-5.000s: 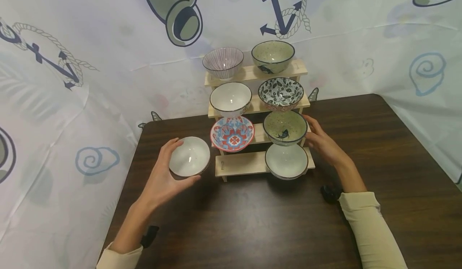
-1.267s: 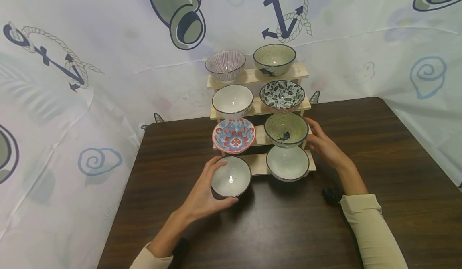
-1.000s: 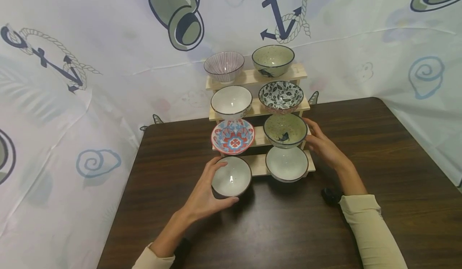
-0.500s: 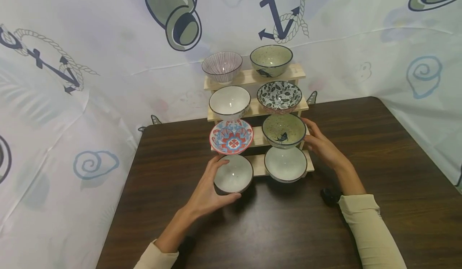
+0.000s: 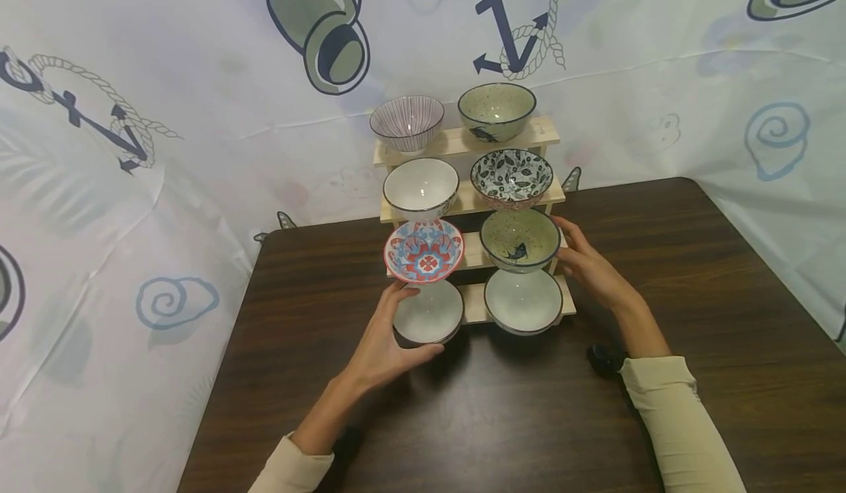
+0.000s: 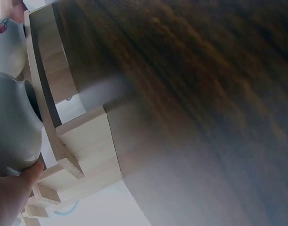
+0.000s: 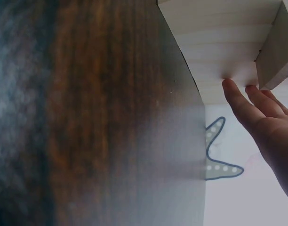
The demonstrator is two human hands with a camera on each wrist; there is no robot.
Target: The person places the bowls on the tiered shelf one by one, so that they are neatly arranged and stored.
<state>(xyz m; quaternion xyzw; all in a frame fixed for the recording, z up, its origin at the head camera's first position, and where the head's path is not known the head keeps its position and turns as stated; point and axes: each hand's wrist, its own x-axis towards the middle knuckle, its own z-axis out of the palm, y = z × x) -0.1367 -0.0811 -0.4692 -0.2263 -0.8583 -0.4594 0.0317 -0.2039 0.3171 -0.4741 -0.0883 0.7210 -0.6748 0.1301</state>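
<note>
My left hand (image 5: 383, 350) grips a plain white bowl (image 5: 429, 313) with a dark rim, thumb at the near side and fingers at the far left. This bowl is at the left of the lowest step of a wooden tiered stand (image 5: 474, 306). In the left wrist view the bowl's foot (image 6: 32, 100) is close against the step board (image 6: 43, 94); whether it bears weight there is unclear. My right hand (image 5: 595, 269) is at the stand's right side; in the right wrist view its extended fingertips (image 7: 230, 85) touch the wooden side panel (image 7: 219, 42).
Another white bowl (image 5: 523, 300) stands right on the lowest step. Above are a red-blue patterned bowl (image 5: 424, 252), a green bowl (image 5: 518, 236), a white bowl (image 5: 421, 184), a black-leaf bowl (image 5: 512, 175), a striped bowl (image 5: 407, 122) and another green bowl (image 5: 497, 107). The dark table (image 5: 502, 419) meets a printed cloth.
My left hand has carried the white bowl rightward from beside the stand to the lowest step, then slightly farther back under the patterned bowl. My right hand has stayed at the stand's side.
</note>
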